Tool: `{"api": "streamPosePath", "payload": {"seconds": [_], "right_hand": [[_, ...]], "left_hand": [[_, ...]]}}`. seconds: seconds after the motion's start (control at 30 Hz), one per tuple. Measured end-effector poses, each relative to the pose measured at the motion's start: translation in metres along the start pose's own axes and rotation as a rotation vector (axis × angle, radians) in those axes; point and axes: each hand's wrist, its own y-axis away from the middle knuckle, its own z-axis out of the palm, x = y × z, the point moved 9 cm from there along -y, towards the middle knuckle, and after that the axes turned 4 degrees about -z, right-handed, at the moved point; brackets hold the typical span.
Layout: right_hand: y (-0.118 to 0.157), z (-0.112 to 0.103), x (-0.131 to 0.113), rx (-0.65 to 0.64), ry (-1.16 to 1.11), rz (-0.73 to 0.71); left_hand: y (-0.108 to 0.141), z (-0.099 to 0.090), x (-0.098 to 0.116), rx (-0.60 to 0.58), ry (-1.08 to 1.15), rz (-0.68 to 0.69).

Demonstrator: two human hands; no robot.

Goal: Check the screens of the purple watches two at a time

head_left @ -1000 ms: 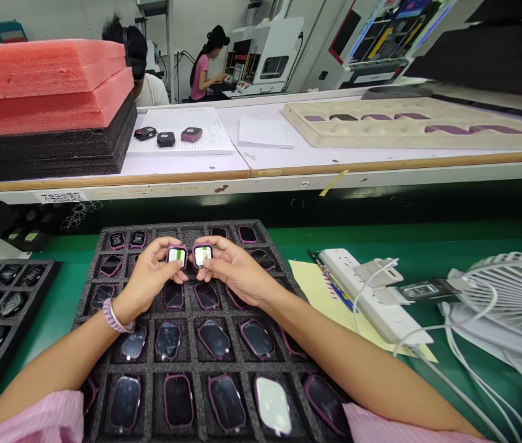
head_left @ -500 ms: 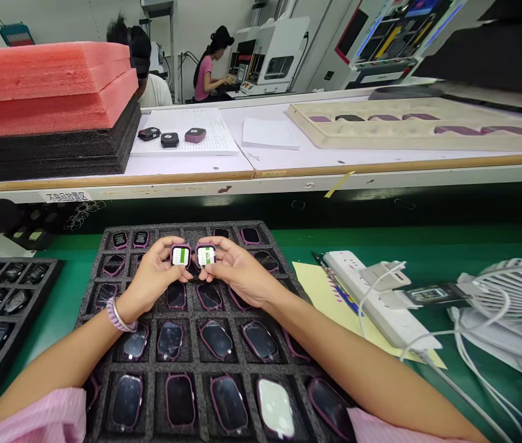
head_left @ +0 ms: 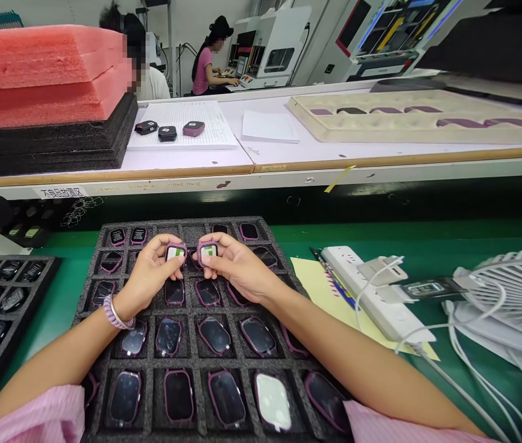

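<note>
My left hand (head_left: 149, 271) clamps the left watch (head_left: 176, 251), my right hand (head_left: 237, 268) the right watch (head_left: 208, 250), above the tray (head_left: 196, 365); I'd best grip edges, faces uncovered.

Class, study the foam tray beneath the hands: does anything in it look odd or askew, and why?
Yes. In the nearest row of the foam tray, one smartwatch has a whitish face between dark-faced smartwatches; whether lit or covered is unclear. Several dark ones also sit slanted in their compartments.
</note>
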Motion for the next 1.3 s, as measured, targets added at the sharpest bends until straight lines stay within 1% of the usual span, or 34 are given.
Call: {"api": "streamPosePath", "payload": {"seconds": [0.47,0.8,0.93,1.17,1.3], "right_hand": [[0.0004,-0.0008,-0.0028,0.012,0.005,-0.027],[0.0010,-0.0020,-0.0012,0.043,-0.061,0.043],[0.0009,-0.0027,-0.0006,0.053,-0.056,0.047],[0.0010,-0.0023,-0.0012,0.031,-0.034,0.007],[0.0006,-0.0024,0.0011,0.026,-0.076,0.035]], "left_hand": [[0.0000,0.0031,-0.0015,-0.019,0.033,-0.024],[0.0012,0.0047,-0.0031,-0.033,0.066,-0.036],[0.0011,0.0054,-0.0037,-0.035,0.060,-0.044],[0.0014,0.0054,-0.0037,-0.036,0.054,-0.054],[0.0013,0.0059,-0.0041,-0.042,0.061,-0.048]]}}
